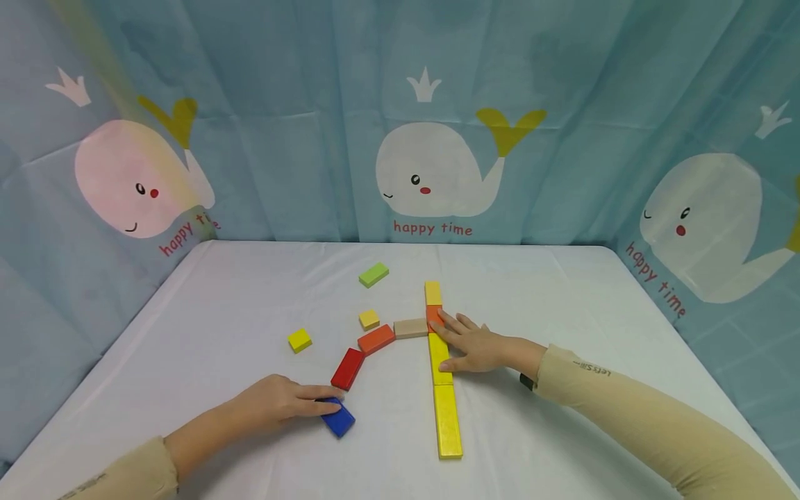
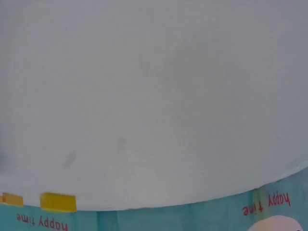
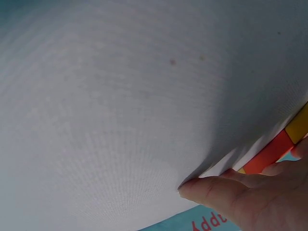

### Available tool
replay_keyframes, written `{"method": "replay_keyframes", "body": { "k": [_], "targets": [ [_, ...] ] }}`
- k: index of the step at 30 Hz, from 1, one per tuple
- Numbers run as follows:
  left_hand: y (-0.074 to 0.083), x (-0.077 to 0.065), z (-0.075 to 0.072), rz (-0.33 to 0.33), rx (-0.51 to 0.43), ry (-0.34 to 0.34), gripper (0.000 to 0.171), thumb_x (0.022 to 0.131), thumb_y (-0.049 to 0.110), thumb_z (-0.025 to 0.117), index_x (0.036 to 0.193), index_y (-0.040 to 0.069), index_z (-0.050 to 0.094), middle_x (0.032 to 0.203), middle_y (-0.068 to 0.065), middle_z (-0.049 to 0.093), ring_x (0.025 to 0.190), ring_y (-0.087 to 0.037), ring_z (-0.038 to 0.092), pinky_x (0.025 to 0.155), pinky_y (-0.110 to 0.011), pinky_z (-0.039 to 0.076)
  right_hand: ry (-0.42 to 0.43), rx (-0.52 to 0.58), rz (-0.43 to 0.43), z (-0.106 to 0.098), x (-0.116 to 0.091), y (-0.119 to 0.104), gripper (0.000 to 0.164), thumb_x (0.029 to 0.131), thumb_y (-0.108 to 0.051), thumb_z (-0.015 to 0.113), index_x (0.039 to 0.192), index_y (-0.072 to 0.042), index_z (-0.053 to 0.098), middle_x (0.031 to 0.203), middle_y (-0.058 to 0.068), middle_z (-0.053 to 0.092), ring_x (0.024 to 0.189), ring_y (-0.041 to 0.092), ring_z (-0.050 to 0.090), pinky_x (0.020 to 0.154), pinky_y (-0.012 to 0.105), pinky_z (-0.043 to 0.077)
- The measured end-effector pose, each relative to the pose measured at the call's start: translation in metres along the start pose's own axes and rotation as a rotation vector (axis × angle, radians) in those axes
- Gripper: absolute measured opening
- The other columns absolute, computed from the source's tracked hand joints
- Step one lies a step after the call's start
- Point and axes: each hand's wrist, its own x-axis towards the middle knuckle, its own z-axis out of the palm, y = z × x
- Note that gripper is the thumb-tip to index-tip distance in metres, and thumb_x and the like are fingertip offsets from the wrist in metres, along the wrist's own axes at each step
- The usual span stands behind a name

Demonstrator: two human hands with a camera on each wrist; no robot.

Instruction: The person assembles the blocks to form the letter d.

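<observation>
Beige sleeves [image 1: 650, 417] foremost, the left hand [image 1: 276, 403] lays straight fingers on a blue block [image 1: 339, 421], whether pinching I cannot tell; the right hand [image 1: 478, 347], spread, holding nothing, touches the yellow-and-orange block row [image 1: 448, 421]

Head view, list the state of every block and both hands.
Left hand: fingers extended, touching the blue rectangular block.
Blue block: looks flat.
Right hand: fingers spread, on the straight yellow-and-orange block row.
Row: laid end to end.
Red rectangular block: flat, untouched.
Orange rectangular block: flat, untouched.
Tan rectangular block: flat, untouched.
Light-green rectangular block: flat, untouched.
Two small yellow blocks: flat, untouched.
</observation>
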Motion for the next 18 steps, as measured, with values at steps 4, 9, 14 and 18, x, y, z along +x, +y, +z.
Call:
{"method": "replay_keyframes", "body": {
  "k": [4, 9, 14, 18],
  "targets": [
    [0.005, 0.005, 0.002, 0.023, 0.033, 0.003, 0.041, 0.088, 0.010, 0.072, 0.128, 0.016, 0.064, 0.130, -0.004, 0.061, 0.057, 0.003, 0.052, 0.061, -0.001, 0.034, -0.001, 0.001, 0.001, 0.000, 0.000, 0.000, 0.086, 0.092, -0.055, 0.056, 0.157, -0.019, 0.013, 0.163, 0.008, -0.003, 0.146, 0.040, 0.002, 0.105, 0.071, 0.012],
    [0.012, 0.012, 0.007, 0.095, 0.094, 0.041, 0.028, 0.102, 0.018, 0.050, 0.124, 0.014, 0.068, 0.128, -0.002, 0.063, 0.058, 0.002, 0.055, 0.061, -0.002, 0.036, 0.002, 0.001, 0.001, 0.000, 0.001, 0.002, 0.086, 0.092, -0.055, 0.056, 0.157, -0.019, 0.013, 0.163, 0.008, -0.003, 0.146, 0.040, 0.002, 0.105, 0.071, 0.011],
    [0.017, 0.015, 0.012, 0.106, 0.040, 0.041, 0.032, 0.103, 0.022, 0.046, 0.126, 0.012, 0.067, 0.131, -0.002, 0.062, 0.055, 0.004, 0.050, 0.058, -0.001, 0.029, 0.002, -0.001, 0.000, 0.002, 0.002, 0.003, 0.087, 0.092, -0.056, 0.056, 0.157, -0.019, 0.013, 0.163, 0.007, -0.003, 0.146, 0.040, 0.002, 0.105, 0.071, 0.012],
    [0.018, 0.017, 0.011, 0.075, -0.016, -0.022, 0.032, 0.099, 0.021, 0.056, 0.129, 0.013, 0.065, 0.135, -0.001, 0.059, 0.054, 0.005, 0.047, 0.057, 0.000, 0.026, 0.002, -0.002, 0.001, 0.001, 0.001, 0.002, 0.087, 0.092, -0.056, 0.056, 0.158, -0.019, 0.012, 0.163, 0.007, -0.003, 0.146, 0.040, 0.002, 0.106, 0.071, 0.012]
  ]
}}
